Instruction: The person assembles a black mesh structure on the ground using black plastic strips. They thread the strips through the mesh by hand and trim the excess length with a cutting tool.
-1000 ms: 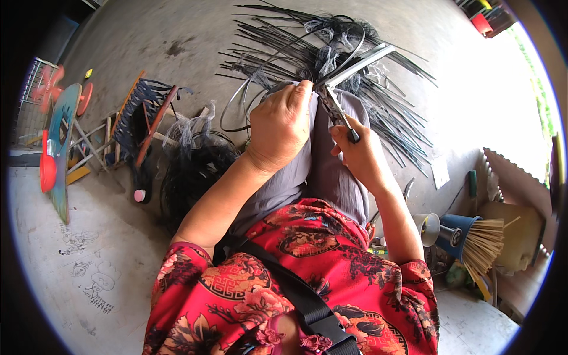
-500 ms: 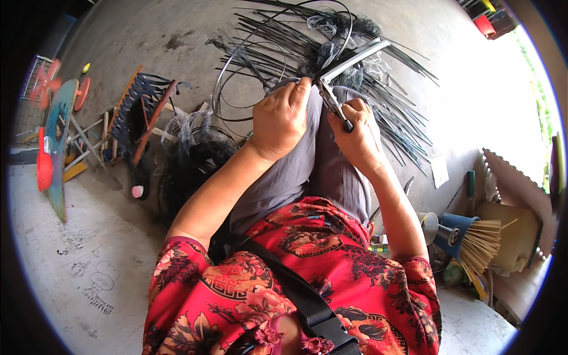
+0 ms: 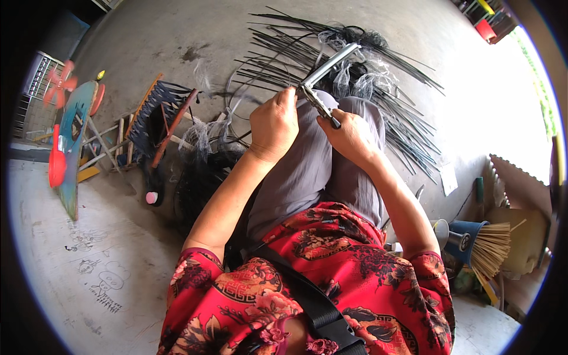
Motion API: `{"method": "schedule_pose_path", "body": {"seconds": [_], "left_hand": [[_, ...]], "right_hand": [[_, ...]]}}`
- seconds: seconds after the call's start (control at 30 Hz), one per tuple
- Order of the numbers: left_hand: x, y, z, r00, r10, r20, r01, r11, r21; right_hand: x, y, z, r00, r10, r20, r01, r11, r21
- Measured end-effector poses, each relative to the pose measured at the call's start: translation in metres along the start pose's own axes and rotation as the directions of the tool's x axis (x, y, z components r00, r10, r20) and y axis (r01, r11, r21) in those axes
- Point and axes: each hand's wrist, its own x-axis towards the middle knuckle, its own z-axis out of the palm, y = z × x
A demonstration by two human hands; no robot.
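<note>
My right hand (image 3: 350, 137) is closed around the dark-tipped handle of silver pliers (image 3: 331, 65). A long straight metal rail extends from their hinged head, up and to the right above my knees. My left hand (image 3: 276, 123) is a closed fist beside that head, its thumb side almost touching the metal. Whatever its fingers hold is hidden. Thin wire hoops (image 3: 232, 97) curve just beyond the left hand. On the floor past my knees lie many thin black rods (image 3: 408, 142), with tangled pale and black netting (image 3: 362, 83) on top.
A slatted folding stool (image 3: 158, 118) and a blue-green board (image 3: 76, 142) with red parts stand to the left. Black material (image 3: 201, 183) is heaped beside my left leg. At right, a blue bucket (image 3: 460, 241) holds thin wooden sticks (image 3: 491, 245).
The pliers' head and rail have shifted left and slightly down in view, with both hands still beside it. The large wire hoop that arched over the rods no longer shows there.
</note>
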Motion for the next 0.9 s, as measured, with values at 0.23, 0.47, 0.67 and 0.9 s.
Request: {"method": "schedule_pose_path", "body": {"seconds": [0.23,0.47,0.67,0.9], "left_hand": [[0.017,-0.02,-0.008,0.986,0.149,0.072,-0.159,0.972,0.172],[0.007,-0.02,-0.02,0.988,0.153,0.021,-0.154,0.978,0.141],[0.014,-0.03,-0.027,0.996,-0.091,0.016,0.089,0.992,0.087],[0.03,-0.029,-0.04,0.903,-0.371,0.217,0.426,0.702,-0.571]], "right_hand": [[0.012,-0.018,-0.043,0.931,0.012,0.365,-0.09,0.977,0.195],[-0.017,-0.043,-0.034,0.977,0.039,0.212,-0.065,0.991,0.118],[-0.025,0.003,-0.009,0.97,-0.214,0.119,0.2,0.972,0.122],[-0.044,-0.019,0.0,0.95,0.023,0.312,-0.312,0.119,0.943]]}}
